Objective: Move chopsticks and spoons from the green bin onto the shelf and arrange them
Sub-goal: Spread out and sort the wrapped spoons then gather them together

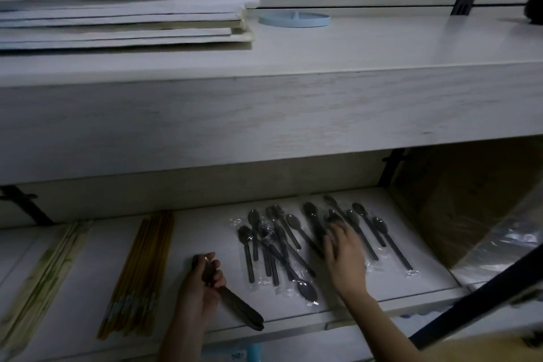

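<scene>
The lower shelf (pixel 205 232) was a pale, wood-grained board, dim under the thick white shelf above; on it lay dark plastic spoons (pixel 282 241), each sealed in a crinkled clear wrapper, scattered loosely and crossing one another, most with their oval bowls toward the back. Left of them lay a tidy bundle of yellow-brown chopsticks (pixel 144 270), thin and straight, and further left a flat row of pale paper-sleeved chopsticks (pixel 47 276) with a faint green print. The left hand (pixel 202 282) was closed in a fist round a bunch of dark spoon handles (pixel 235 306), whose slim ends stuck out toward the shelf's front edge; it sat between the yellow chopsticks and the spoon pile, apart from both. The right hand (pixel 343 256) lay palm down with fingers spread, blurred, resting on the right part of the spoon pile and pinching nothing that could be made out. On the upper shelf (pixel 382 47) stood a stack of flat white sheets (pixel 123 6) and a shallow round light-blue lid (pixel 293 20).
</scene>
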Demonstrator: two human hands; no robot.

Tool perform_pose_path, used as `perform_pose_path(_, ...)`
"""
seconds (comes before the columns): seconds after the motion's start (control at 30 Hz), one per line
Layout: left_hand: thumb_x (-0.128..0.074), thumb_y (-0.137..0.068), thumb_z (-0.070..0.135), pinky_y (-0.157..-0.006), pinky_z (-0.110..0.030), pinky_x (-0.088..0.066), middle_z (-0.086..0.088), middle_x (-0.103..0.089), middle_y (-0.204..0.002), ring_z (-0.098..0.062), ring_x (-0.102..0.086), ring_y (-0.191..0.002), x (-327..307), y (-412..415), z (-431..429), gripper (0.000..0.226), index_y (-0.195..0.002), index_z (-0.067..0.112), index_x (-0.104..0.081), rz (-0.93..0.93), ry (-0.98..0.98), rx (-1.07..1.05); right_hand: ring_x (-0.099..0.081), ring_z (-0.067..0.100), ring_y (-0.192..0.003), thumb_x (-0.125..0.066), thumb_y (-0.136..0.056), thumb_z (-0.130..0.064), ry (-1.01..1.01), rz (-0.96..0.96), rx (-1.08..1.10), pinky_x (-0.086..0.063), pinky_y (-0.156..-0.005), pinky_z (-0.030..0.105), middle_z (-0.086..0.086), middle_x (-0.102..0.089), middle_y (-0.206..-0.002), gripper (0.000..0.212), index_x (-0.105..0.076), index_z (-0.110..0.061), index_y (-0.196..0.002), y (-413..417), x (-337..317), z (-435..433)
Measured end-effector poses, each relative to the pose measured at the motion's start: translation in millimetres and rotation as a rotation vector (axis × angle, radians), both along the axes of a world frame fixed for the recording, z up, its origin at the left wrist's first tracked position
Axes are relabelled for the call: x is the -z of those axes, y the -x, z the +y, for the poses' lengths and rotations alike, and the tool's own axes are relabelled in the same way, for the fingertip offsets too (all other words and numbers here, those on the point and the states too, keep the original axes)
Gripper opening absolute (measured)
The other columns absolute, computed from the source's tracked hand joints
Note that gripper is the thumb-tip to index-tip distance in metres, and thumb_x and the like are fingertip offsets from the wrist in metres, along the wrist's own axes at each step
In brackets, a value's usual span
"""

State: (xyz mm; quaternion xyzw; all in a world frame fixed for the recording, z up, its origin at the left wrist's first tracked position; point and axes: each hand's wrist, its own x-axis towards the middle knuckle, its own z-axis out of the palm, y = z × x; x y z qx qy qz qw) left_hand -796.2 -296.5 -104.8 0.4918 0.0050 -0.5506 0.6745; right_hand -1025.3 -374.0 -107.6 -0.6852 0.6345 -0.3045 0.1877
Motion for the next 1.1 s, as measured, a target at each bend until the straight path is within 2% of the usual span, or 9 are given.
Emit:
perform_pose_path(0.1, -0.034, -0.1, 0.021, -0.034, -0.014, -0.034, -0.007, -0.047, -0.073, -0.008, -0.042, -0.042, -9, -7, -10, 0.024, -0.087, 0.008, -0.051, -0.06, -0.02, 0.078, -0.055, -0.001, -0.077, -0.039, -0.099, -0.029, -0.31, -0.215, -0.353, -0.047, -0.076, 0.018, -0.011, -0.059, -0.087, 0.023, -0.059, -0.021, -0.103, -40, -26, 33)
perform_pose_path(0.2, -0.034, -0.101, 0.022, -0.032, -0.013, -0.033, -0.008, -0.046, -0.07, -0.009, -0.04, -0.045, -13, -13, -26, 0.028, -0.086, 0.005, -0.051, -0.036, -0.04, 0.137, -0.055, -0.003, -0.063, -0.035, -0.1, -0.035, -0.786, -0.411, -0.578, -0.047, -0.065, 0.013, -0.01, -0.056, -0.076, 0.025, -0.054, -0.02, -0.094, -82, -38, 59)
perform_pose_path(0.33, -0.035, -0.101, 0.019, -0.038, -0.017, -0.04, -0.009, -0.049, -0.06, -0.012, -0.048, -0.044, -14, -19, -41, 0.033, -0.078, 0.002, -0.052, -0.008, -0.034, 0.182, -0.047, 0.003, -0.043, -0.032, -0.101, -0.024, -1.006, -0.651, -0.468, -0.039, -0.044, 0.014, -0.002, -0.048, -0.066, 0.024, -0.047, -0.017, -0.084, -121, -26, 70)
perform_pose_path(0.5, -0.041, -0.098, 0.013, -0.043, -0.016, -0.05, -0.015, -0.058, -0.077, -0.023, -0.053, -0.07, -11, -31, -47, 0.021, -0.087, 0.002, -0.054, -0.148, -0.072, 0.207, -0.04, 0.006, -0.048, -0.029, -0.101, -0.019, -1.005, -0.648, -0.397, -0.033, -0.039, 0.014, -0.002, -0.044, -0.066, 0.026, -0.045, -0.018, -0.081, -146, -18, 64)
perform_pose_path(0.6, -0.047, -0.096, 0.013, -0.055, -0.021, -0.052, -0.007, -0.057, -0.085, -0.018, -0.055, -0.076, -14, -39, -39, 0.009, -0.1, 0.01, -0.055, -0.405, -0.135, 0.161, -0.04, 0.009, -0.055, -0.029, -0.101, -0.021, -0.946, -0.556, -0.356, -0.033, -0.043, 0.017, -0.002, -0.045, -0.07, 0.024, -0.046, -0.019, -0.084, -160, -7, 57)
perform_pose_path(0.77, -0.048, -0.094, 0.012, -0.078, -0.03, -0.046, -0.004, -0.058, -0.083, -0.019, -0.057, -0.082, 20, -35, -16, 0.018, -0.079, 0.017, -0.056, -0.619, -0.376, 0.178, -0.044, 0.009, -0.063, -0.038, -0.097, -0.021, -0.891, -0.406, -0.356, -0.036, -0.054, 0.02, -0.002, -0.049, -0.076, 0.021, -0.051, -0.007, -0.105, -180, 10, 50)
perform_pose_path(0.83, -0.045, -0.096, 0.022, -0.084, -0.021, -0.043, -0.007, -0.062, -0.103, -0.02, -0.059, -0.103, 35, -20, -5, 0.016, -0.1, 0.015, -0.059, -0.807, -0.447, 0.214, -0.05, 0.012, -0.068, -0.043, -0.096, -0.022, -0.876, -0.348, -0.375, -0.041, -0.058, 0.021, 0.003, -0.055, -0.082, 0.022, -0.054, -0.005, -0.105, -186, 11, 50)
perform_pose_path(0.93, -0.041, -0.098, 0.008, -0.064, 0.001, -0.042, -0.001, -0.062, -0.094, -0.012, -0.059, -0.088, 22, -24, 1, 0.02, -0.107, 0.011, -0.059, -0.897, -0.367, 0.305, -0.056, 0.02, -0.079, -0.044, -0.095, -0.027, -0.81, -0.197, -0.432, -0.047, -0.072, 0.03, 0.01, -0.061, -0.092, 0.033, -0.058, -0.001, -0.109, -194, 11, 48)
perform_pose_path(1.1, -0.043, -0.095, 0.002, -0.056, -0.003, -0.043, 0.004, -0.056, -0.073, -0.009, -0.055, -0.071, 14, -35, 9, 0.02, -0.092, 0.005, -0.062, -0.977, -0.246, 0.283, -0.064, 0.015, -0.063, -0.045, -0.094, -0.015, -0.739, 0.106, -0.572, -0.051, -0.069, 0.022, -0.005, -0.054, -0.057, 0.029, -0.047, -0.017, -0.065, -195, -4, 42)
